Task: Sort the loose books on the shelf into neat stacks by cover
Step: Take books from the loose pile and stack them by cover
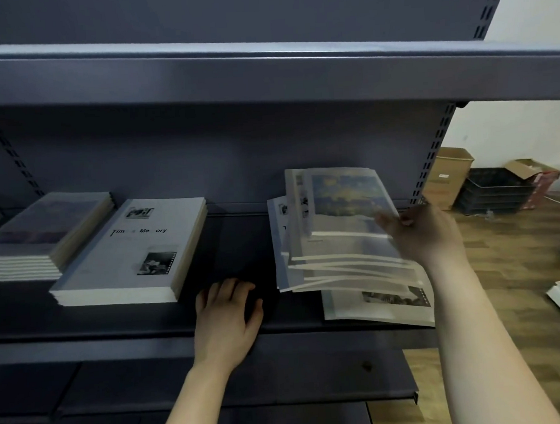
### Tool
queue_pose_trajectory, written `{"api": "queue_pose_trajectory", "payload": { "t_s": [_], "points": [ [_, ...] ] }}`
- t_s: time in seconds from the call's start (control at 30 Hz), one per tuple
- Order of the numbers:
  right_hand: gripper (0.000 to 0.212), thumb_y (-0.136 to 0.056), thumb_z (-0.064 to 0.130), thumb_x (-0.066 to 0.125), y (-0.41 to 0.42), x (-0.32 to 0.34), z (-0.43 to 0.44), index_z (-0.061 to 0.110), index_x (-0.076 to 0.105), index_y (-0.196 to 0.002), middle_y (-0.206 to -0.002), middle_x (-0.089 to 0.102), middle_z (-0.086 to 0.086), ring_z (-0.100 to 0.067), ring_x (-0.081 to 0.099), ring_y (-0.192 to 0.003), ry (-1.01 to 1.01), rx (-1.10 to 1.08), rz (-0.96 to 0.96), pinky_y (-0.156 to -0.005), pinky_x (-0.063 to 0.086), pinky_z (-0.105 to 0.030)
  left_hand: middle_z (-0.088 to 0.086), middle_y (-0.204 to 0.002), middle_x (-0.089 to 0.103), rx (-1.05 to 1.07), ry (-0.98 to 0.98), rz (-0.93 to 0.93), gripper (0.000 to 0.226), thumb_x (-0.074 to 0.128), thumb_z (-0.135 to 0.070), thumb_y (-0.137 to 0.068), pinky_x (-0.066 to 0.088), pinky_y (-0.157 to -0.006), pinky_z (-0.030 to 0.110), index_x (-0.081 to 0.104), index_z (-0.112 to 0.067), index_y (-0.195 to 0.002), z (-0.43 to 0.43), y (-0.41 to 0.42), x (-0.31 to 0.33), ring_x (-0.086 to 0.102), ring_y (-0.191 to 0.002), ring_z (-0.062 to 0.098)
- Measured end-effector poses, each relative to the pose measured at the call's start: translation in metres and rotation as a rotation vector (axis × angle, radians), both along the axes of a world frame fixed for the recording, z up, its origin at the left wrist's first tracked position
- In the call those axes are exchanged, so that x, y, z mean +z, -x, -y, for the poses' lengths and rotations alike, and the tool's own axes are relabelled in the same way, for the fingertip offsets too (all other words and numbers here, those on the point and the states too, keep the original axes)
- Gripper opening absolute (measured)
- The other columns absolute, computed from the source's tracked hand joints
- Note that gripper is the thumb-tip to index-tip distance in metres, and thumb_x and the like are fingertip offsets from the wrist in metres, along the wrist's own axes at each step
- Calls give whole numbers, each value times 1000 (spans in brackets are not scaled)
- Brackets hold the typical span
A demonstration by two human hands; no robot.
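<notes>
Shelf [116, 330], part sorted: two neat stacks [128, 252] at 9 o'clock; loose pile [340, 270] at 3 o'clock unsorted, right grip [425, 230] pinching its top book [346, 202]; left grip [227, 315] spread flat at 6 o'clock.

- We see a dark grey metal shelf [234, 233] with another shelf board right above it.
- On the left of it lies a neat stack of books [46, 230] with a dark picture on the top cover.
- Just beside that lies a second neat stack [128, 252]. Its top cover is pale, with black words and two small photos.
- On the right sits a messy pile [339, 251] of books, crooked and fanned out, with mixed covers.
- The bottom book [377, 307] of that pile pokes out toward us and reaches the shelf's front edge.
- Between the second stack and the pile, our left hand [227, 315] rests on the shelf.
</notes>
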State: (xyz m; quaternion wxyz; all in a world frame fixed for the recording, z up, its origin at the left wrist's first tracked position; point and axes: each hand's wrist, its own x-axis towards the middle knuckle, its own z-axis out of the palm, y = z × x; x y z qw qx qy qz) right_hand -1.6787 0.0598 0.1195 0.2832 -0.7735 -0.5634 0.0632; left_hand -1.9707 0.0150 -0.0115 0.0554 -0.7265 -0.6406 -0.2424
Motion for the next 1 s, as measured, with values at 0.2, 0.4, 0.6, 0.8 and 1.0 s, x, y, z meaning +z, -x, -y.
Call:
{"api": "queue_pose_trajectory", "payload": {
  "t_s": [0.2, 0.4, 0.6, 0.8, 1.0],
  "points": [
    [54, -85, 45, 65, -2, 5, -3, -5, 68, -64, -63, 66, -20, -29, 62, -65, 7, 37, -110, -55, 38, -31, 3, -104, 63, 25, 16, -42, 42, 39, -44, -85, 43, -82, 44, 66, -19, -105, 2, -1, -1, 58, -90, 27],
    [37, -80, 28, 72, -3, 4, -1, -9, 70, -80, -64, 62, -23, -24, 52, -56, -53, 66, -390, -58, 34, -31, 3, -103, 63, 39, -1, -44, 41, 39, -44, -85, 43, -82, 45, 66, -19, -103, 2, -2, -1, 58, -89, 27],
    [23, -86, 20, 66, 0, 9, 4, -2, 68, -81, -61, 64, -21, -23, 52, -48, -57, 103, -513, -51, 38, -29, 2, -103, 63, 40, 0, -33, 42, 39, -45, -85, 41, -84, 45, 66, -20, -105, 0, -1, -2, 58, -90, 26],
    [19, -97, 11, 52, 5, 11, -1, -3, 60, -107, -91, 64, -22, -19, 61, -40, -98, 99, -668, -39, 50, -22, 3, -104, 63, 18, -24, -4, 40, 41, -44, -84, 39, -86, 45, 65, -19, -105, 1, 0, 0, 57, -92, 27],
    [10, -99, 14, 51, 34, 9, 2, 6, 56, -96, -95, 58, -5, -19, 63, -41, -153, 149, -768, -62, 56, -39, 1, -103, 63, 9, -74, 26, 38, 42, -40, -84, 41, -84, 44, 66, -19, -104, 9, 11, 8, 56, -93, 26]
  ]
}}
